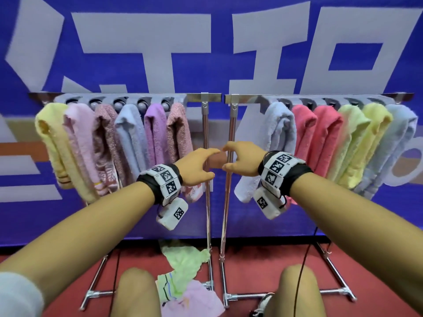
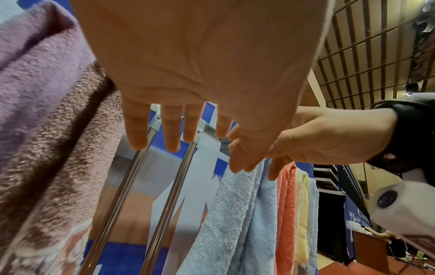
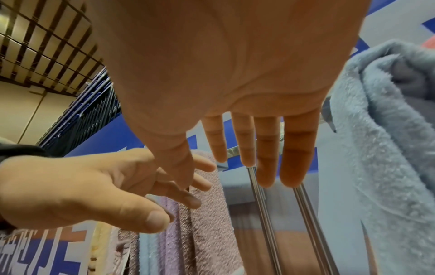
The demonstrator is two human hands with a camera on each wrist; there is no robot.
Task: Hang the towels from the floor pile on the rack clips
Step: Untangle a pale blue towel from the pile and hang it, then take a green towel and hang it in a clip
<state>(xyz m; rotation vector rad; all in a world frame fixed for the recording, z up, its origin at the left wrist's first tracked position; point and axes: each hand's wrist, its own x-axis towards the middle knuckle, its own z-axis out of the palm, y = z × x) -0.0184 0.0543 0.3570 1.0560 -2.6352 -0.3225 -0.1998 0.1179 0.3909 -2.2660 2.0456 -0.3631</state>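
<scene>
From the head view, your left hand (image 1: 196,167) and right hand (image 1: 242,160) are raised side by side with fingers loose and apart, holding nothing, their fingertips nearly meeting in front of the 2 upright poles (image 1: 207,156) between the racks. Left of your left hand, 6 towels hang from the left rack clips (image 1: 119,102), the mottled pink towel (image 1: 179,131) nearest. Right of your right hand, 6 more hang from the right rack, the pale blue towel (image 1: 279,131) nearest. Well below both hands, the floor pile (image 1: 180,277) lies between your knees, green and pink cloth.

From the left wrist view, your fingers (image 2: 137,128) are straight and spread before the poles, the mottled pink towel to their left.

From the right wrist view, your fingers (image 3: 295,154) are straight, the pale blue towel just to their right.
</scene>
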